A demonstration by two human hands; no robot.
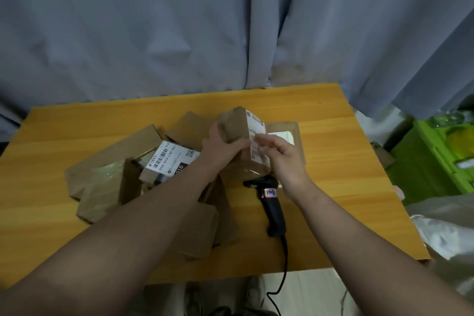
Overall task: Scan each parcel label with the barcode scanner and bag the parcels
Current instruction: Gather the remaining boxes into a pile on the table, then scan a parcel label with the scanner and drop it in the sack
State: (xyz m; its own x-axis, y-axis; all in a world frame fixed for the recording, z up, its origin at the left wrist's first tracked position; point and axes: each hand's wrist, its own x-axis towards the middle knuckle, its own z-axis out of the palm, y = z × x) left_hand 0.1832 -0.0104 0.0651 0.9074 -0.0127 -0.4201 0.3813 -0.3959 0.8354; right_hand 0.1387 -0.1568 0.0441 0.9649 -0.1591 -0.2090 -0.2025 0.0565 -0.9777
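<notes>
at centre of the frame: a held parcel, a small brown carton, is held raised above the table, its white label turned toward the right of the frame.
left hand: the left hand is wrapped round the carton's near left side and grasps it.
right hand: the right hand is set against the label face with fingers curled; whether the label is pinched or only touched cannot be told, as the fingertips are blurred.
barcode scanner: the barcode scanner is laid on the table just below the right wrist, ungripped. its long axis runs from the head, at upper left under the carton, to the handle, toward the lower edge; the cable is trailed off the table.
key relation: the scanner is judged nearer the right hand, and its handle is pointed toward the person.
remaining parcels: a pile of parcels is seen at centre left.
bag: a pale bag is seen at the right edge, off the table.
</notes>
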